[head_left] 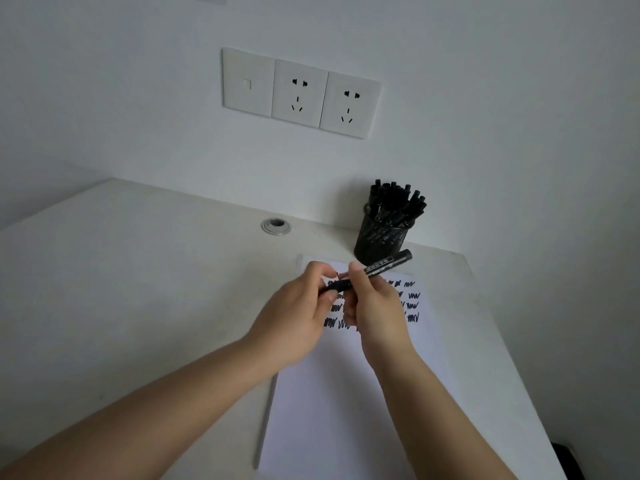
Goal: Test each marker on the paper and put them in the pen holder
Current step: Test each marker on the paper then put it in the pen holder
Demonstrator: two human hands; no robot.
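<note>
Both hands are meeting above the paper (346, 393) on the white table (138, 289). The right hand (375, 306) is gripping a black marker (384, 266) by its barrel, its far end tilting up toward the pen holder (379, 242). The left hand (294, 320) is pinching the marker's near end — whether that is the cap, I cannot tell. Rows of black scribbles (412, 306) are lying across the paper's far part. The mesh holder is standing near the wall, just beyond the sheet, packed with black markers (398, 200).
</note>
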